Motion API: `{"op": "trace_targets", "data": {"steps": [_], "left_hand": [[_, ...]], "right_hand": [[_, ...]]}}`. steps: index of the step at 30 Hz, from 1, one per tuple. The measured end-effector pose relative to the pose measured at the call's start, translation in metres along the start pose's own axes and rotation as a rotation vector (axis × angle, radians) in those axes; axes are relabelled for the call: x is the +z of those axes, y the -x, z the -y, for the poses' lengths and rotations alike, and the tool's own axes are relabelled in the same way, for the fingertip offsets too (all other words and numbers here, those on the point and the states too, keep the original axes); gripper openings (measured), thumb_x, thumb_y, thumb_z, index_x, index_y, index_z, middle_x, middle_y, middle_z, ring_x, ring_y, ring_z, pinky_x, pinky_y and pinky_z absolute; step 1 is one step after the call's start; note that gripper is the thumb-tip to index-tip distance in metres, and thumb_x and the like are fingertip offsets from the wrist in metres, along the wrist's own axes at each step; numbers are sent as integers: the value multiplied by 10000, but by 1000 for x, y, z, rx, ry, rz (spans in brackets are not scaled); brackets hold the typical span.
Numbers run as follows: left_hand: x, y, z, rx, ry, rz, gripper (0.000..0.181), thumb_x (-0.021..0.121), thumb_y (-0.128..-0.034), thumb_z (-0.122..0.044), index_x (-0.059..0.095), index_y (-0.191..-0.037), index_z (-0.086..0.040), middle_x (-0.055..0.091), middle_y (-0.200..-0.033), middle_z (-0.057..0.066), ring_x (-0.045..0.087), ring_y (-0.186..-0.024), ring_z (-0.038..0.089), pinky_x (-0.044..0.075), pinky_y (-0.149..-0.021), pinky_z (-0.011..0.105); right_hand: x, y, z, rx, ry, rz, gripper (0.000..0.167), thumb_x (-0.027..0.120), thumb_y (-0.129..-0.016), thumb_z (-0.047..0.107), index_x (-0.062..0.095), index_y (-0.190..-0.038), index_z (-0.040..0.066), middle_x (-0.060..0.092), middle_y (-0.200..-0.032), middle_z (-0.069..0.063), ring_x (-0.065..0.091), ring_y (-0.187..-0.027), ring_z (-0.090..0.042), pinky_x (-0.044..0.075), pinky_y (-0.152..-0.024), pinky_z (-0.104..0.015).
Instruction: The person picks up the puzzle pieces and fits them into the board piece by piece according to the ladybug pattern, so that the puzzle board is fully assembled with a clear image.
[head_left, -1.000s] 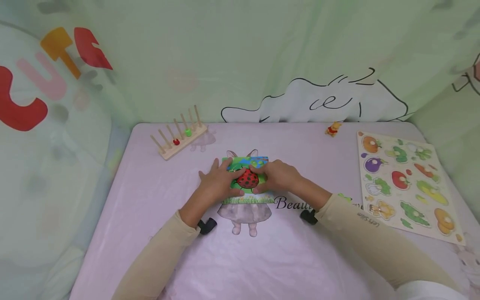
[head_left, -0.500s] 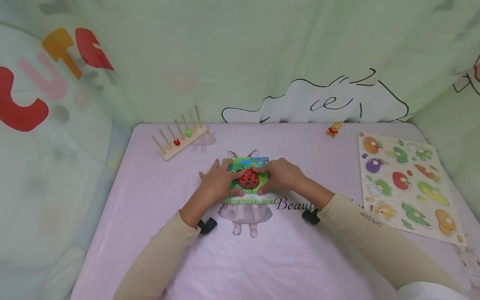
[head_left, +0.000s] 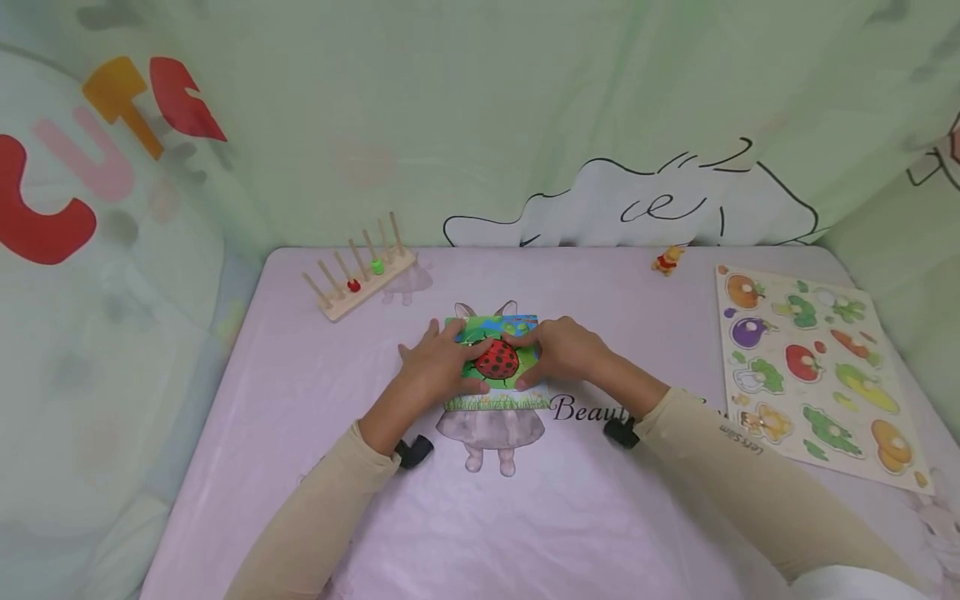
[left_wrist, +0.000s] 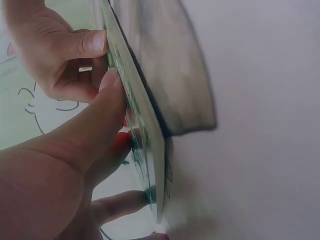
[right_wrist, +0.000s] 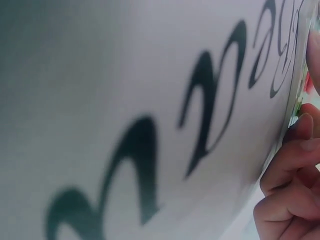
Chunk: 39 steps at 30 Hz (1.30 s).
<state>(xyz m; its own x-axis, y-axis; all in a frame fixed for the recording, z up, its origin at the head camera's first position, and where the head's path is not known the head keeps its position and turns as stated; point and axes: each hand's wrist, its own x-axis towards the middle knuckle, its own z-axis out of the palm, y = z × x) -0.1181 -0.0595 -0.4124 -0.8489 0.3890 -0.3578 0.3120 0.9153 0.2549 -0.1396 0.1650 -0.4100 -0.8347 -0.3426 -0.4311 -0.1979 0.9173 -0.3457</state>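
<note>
A small flat picture board (head_left: pixel 495 403) with a red ladybug (head_left: pixel 497 359) on green and blue lies mid-table. From the left, my left hand (head_left: pixel 433 360) rests on it with spread fingers. In the left wrist view, its fingertips (left_wrist: pixel 111 80) touch the board's face (left_wrist: pixel 142 120). My right hand (head_left: pixel 572 350) is at the right side, its thumb and index finger apart and touching the picture right of the ladybug. The right wrist view shows that hand's other fingers (right_wrist: pixel 287 200) bent beside the board's edge. Neither hand pinches a loose piece that I can see.
A wooden peg rack (head_left: pixel 367 287) with a red and a green bead stands at the back left. A small bear figure (head_left: pixel 667 260) is near the back edge. At the right lies a large vegetable puzzle board (head_left: pixel 821 375). Fabric (head_left: pixel 480 125) hangs behind the table.
My right thumb and index finger have shifted slightly right, off the ladybug's edge, so more green shows there. The left hand and the board look the same.
</note>
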Motion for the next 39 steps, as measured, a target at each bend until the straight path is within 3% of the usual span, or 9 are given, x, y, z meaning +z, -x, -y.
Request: {"op": "trace_targets", "data": {"steps": [7, 11, 13, 15, 19, 24, 30, 39], "left_hand": [[0, 1, -2, 5, -13, 2, 759, 720, -861, -616, 407, -1533, -457, 280, -1642, 74, 180, -1556, 460, 316, -1015, 833], [0, 2, -3, 9, -16, 2, 762, 722, -862, -606, 401, -1536, -453, 281, -1639, 77, 176, -1554, 467, 320, -1006, 836], [0, 1, -3, 11, -20, 0, 760, 723, -863, -603, 402, -1536, -452, 283, -1636, 78, 177, -1553, 469, 325, -1003, 835], [0, 1, -4, 11, -20, 0, 762, 727, -860, -599, 405, -1535, -449, 283, -1637, 80, 176, -1553, 470, 327, -1003, 833], [-1, 0, -4, 15, -19, -1, 768, 736, -856, -591, 411, -1535, -441, 283, -1641, 87, 180, -1552, 472, 329, -1005, 830], [-1, 0, -4, 14, -23, -2, 770, 744, -853, -578, 414, -1534, -437, 283, -1644, 85, 182, -1549, 478, 329, -1002, 832], [-1, 0, -3, -1, -43, 12, 773, 734, -857, -585, 398, -1539, -449, 264, -1655, 67, 178, -1553, 471, 342, -1003, 822], [0, -1, -1, -4, -31, 30, 766, 723, -866, -588, 396, -1545, -445, 236, -1670, 68, 147, -1559, 475, 319, -1014, 830]], "right_hand": [[-2, 1, -3, -17, -5, 7, 792, 910, -711, 493, 581, -1422, 376, 600, -1434, -197, 635, -1106, -245, 468, -666, -308], [-3, 2, -5, -49, -33, 20, 791, 909, -728, 459, 578, -1436, 337, 745, -1018, -125, 590, -824, -166, 417, -616, -284], [-3, 2, -8, -89, -56, 22, 777, 900, -750, 433, 577, -1446, 307, 677, -790, -50, 530, -716, -143, 397, -610, -280], [-5, 4, -12, -142, -75, 22, 746, 885, -776, 415, 588, -1447, 279, 587, -688, 6, 488, -663, -129, 387, -613, -278], [-12, 12, -25, -197, -138, 2, 666, 870, -803, 383, 635, -1411, 249, 598, -734, 38, 507, -690, -126, 403, -635, -285], [-28, 31, -41, -148, -204, -42, 556, 847, -834, 368, 691, -1350, 231, 646, -830, 22, 541, -752, -163, 421, -639, -289], [-40, 57, -63, -156, -181, -121, 379, 827, -862, 350, 781, -1192, 169, 658, -863, 46, 580, -858, -162, 468, -703, -277], [-39, 92, -107, -131, -147, -124, 248, 855, -830, 339, 805, -1043, 223, 692, -884, 122, 585, -875, -137, 485, -739, -253]]}}
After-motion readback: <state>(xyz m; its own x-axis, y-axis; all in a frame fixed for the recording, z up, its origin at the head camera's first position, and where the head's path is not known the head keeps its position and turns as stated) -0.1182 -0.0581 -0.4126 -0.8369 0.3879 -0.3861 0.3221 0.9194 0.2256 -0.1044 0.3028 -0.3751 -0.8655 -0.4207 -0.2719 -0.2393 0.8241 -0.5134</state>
